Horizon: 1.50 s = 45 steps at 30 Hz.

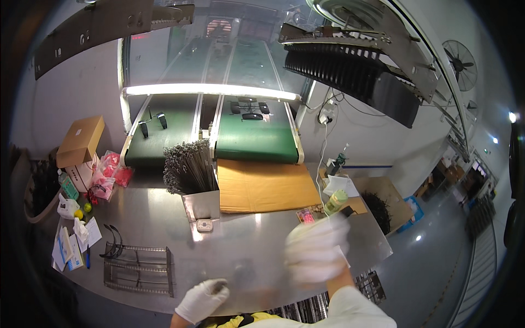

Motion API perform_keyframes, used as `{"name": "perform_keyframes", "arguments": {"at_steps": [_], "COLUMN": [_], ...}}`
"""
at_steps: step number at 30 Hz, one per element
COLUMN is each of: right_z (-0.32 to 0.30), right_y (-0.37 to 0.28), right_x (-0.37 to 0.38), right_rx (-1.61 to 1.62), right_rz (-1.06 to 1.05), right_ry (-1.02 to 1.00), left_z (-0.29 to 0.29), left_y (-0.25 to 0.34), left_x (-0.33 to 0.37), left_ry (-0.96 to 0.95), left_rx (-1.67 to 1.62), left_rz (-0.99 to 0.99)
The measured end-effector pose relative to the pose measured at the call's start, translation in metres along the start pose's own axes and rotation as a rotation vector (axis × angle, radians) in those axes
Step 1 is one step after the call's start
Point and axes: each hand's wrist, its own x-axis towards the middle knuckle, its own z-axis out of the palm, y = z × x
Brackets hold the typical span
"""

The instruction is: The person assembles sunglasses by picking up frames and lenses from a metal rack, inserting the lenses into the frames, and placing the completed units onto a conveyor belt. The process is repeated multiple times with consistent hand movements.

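My left hand (203,300), in a white glove, is low over the near edge of the metal table (246,262). Its fingers are curled together, with a dark patch at their tips; whether they hold anything is too small to tell. To its left lies a metal rack frame (138,269), with curved black pieces (113,241) at its upper left corner. My right hand (317,249), also gloved in white, is raised over the right part of the table. Motion smears its fingers, so their grip is hidden. A pale green-capped jar (336,201) stands just beyond it.
A metal holder (201,206) full of thin wire rods stands mid-table beside flat cardboard (268,186). Green conveyor belts (257,142) run away behind, carrying black parts. A rack of black pieces (350,71) hangs at upper right. Boxes, pink bags (106,175) and papers crowd the left.
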Motion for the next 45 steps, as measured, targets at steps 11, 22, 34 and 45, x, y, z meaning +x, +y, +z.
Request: {"name": "perform_keyframes", "arguments": {"at_steps": [11, 22, 34, 45], "right_z": [0.194, 0.294, 0.675, 0.884], "right_y": [-0.105, -0.088, 0.08, 0.34], "right_x": [-0.064, 0.015, 0.011, -0.035], "right_rx": [0.605, 0.604, 0.488, 0.453], "right_rz": [1.404, 0.953, 1.592, 1.844], "right_ry": [0.038, -0.045, -0.362, 0.068], "left_z": [0.062, 0.002, -0.27, -0.28], "left_y": [0.006, -0.07, -0.234, -0.365], "left_x": [0.013, -0.003, -0.068, -0.109], "left_ry": [-0.117, 0.016, 0.875, 1.122], "left_rx": [0.08, -0.674, -0.734, -0.273], "left_rz": [-0.155, -0.16, -0.669, -0.928]}}
